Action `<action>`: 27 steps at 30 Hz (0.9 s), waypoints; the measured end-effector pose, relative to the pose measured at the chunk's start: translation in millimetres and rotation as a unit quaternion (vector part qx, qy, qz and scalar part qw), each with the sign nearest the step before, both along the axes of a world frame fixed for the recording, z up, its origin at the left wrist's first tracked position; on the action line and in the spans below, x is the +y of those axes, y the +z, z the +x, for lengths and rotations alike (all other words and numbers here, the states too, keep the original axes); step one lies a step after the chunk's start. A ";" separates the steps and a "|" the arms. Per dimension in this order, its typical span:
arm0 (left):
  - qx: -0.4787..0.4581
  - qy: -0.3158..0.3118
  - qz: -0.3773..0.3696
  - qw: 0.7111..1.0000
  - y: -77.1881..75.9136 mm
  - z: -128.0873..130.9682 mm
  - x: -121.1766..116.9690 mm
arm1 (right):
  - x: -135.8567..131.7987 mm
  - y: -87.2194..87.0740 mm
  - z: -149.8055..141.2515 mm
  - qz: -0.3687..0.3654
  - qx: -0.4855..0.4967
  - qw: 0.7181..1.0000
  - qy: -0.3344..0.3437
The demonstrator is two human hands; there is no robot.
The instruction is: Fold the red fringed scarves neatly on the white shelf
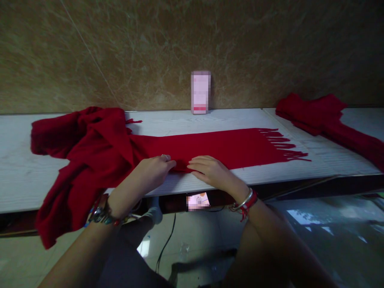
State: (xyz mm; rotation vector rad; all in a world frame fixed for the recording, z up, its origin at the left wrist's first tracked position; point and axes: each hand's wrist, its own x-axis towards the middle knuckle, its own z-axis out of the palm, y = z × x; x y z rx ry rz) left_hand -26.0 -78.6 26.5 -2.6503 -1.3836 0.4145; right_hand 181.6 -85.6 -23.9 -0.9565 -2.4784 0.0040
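A red fringed scarf (222, 148) lies along the white wood-grain bench, its strip flat and its tasselled end to the right. On the left, the rest of it is in a loose heap (99, 148), with a part hanging over the front edge. My left hand (156, 170) is closed at the near edge of the strip, fingers curled on the cloth; the fingertips are partly hidden. Just right of it, my right hand (211, 171) rests on the same edge with its fingers stretched out over the fabric. A short gap separates the two hands.
A phone (201, 92) with a blurred screen leans against the brown marbled wall behind the bench (168, 188). More red cloth (312, 114) lies at the far right. Below the front edge are another lit, blurred surface (198, 201), a dark cable (166, 244) and the tiled floor.
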 end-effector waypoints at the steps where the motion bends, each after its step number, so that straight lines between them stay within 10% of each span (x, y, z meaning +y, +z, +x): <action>1: 0.004 -0.004 -0.001 1.000 0.1 0.4 -0.1 | 0.2 -0.7 -0.2 0.007 -0.003 1.000 0.004; 27: -0.041 0.030 -0.104 0.993 5.4 -14.3 2.4 | -8.7 3.5 14.7 -0.090 -0.035 0.995 0.004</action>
